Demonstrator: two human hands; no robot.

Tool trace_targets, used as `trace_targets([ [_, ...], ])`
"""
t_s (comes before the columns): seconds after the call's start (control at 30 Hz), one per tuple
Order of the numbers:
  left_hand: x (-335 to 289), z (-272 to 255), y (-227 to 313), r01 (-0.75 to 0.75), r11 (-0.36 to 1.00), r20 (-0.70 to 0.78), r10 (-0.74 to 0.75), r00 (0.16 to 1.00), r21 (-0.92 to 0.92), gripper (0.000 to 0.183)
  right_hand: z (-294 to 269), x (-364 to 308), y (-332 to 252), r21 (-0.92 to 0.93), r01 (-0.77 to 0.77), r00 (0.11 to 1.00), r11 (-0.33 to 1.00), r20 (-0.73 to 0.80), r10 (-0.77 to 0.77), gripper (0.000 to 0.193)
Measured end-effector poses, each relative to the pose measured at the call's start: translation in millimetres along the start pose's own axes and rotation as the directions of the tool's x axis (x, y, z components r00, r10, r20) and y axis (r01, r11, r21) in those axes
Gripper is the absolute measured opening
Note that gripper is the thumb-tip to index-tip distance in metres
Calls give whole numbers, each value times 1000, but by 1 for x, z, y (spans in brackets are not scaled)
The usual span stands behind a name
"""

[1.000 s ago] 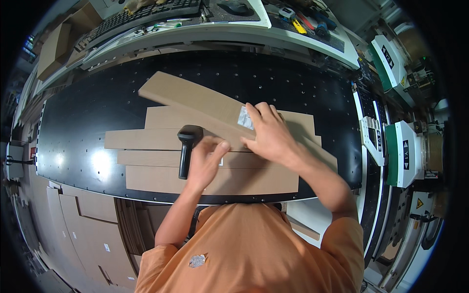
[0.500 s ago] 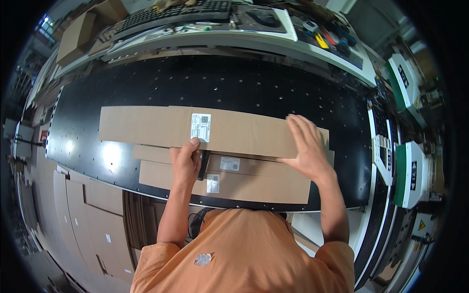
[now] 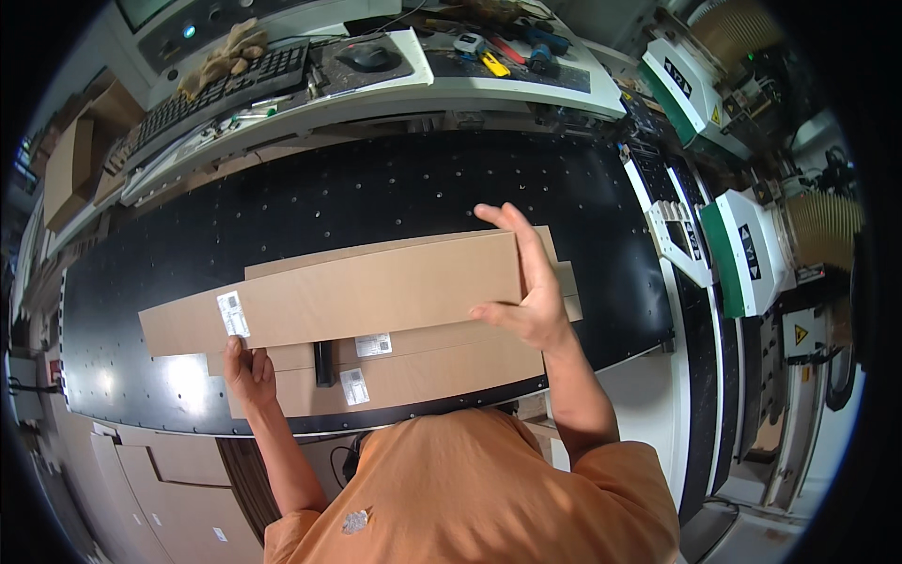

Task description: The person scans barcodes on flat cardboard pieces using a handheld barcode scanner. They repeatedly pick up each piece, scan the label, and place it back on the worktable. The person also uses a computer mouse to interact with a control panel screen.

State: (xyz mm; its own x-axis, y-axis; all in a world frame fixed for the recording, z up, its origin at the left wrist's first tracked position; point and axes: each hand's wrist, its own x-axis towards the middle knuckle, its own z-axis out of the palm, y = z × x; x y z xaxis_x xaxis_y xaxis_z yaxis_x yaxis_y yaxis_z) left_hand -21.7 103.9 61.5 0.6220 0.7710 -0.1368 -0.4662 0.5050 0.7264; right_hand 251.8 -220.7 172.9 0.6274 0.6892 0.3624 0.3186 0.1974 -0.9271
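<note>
A long light wood-grain panel [image 3: 395, 287] with a white label [image 3: 232, 314] lies slanted over other panels, its left end nearer to me. My left hand [image 3: 249, 376] pinches its near edge just below the label, thumb on top and fingers curled underneath. Around the right end, my right hand [image 3: 537, 299] spans the panel's width, thumb at the near edge and fingers at the far corner. Underneath, similar labelled panels [image 3: 451, 365] lie flat. A black bar-like object [image 3: 324, 365] rests on them, its upper part hidden by the held panel.
All this lies on a black dotted table [image 3: 376, 202]. Beyond it, a white-edged shelf [image 3: 526, 94] carries a keyboard [image 3: 225, 99], a mouse [image 3: 368, 58], gloves [image 3: 225, 58] and hand tools. White-and-green machine heads [image 3: 747, 254] stand right. Large boards [image 3: 178, 498] lean at the lower left.
The held panel has swung, its left end now nearer me, and uncovers another panel beyond it. My left hand has moved left along its edge. My right hand has closed around its right end. The view has turned.
</note>
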Motion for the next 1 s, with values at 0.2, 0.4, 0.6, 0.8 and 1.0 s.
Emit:
trace_targets([
  [0.2,25,-2,13,-78,992,80,87,993,-104,24,44,0,-29,191,223,943,956,206,-261,124],
  [0.4,33,-7,6,-56,993,147,72,987,-108,26,56,11,-54,64,335,923,940,178,-341,116],
  [0.6,29,-7,4,-9,990,100,23,995,-140,24,57,9,-59,41,353,918,935,179,-354,116],
  [0.8,26,-4,6,19,983,150,9,989,-185,23,61,9,-63,63,334,925,941,170,-340,115],
  [1.0,22,0,8,17,986,11,-15,1000,-163,22,62,11,-63,71,344,914,936,205,-351,111],
])
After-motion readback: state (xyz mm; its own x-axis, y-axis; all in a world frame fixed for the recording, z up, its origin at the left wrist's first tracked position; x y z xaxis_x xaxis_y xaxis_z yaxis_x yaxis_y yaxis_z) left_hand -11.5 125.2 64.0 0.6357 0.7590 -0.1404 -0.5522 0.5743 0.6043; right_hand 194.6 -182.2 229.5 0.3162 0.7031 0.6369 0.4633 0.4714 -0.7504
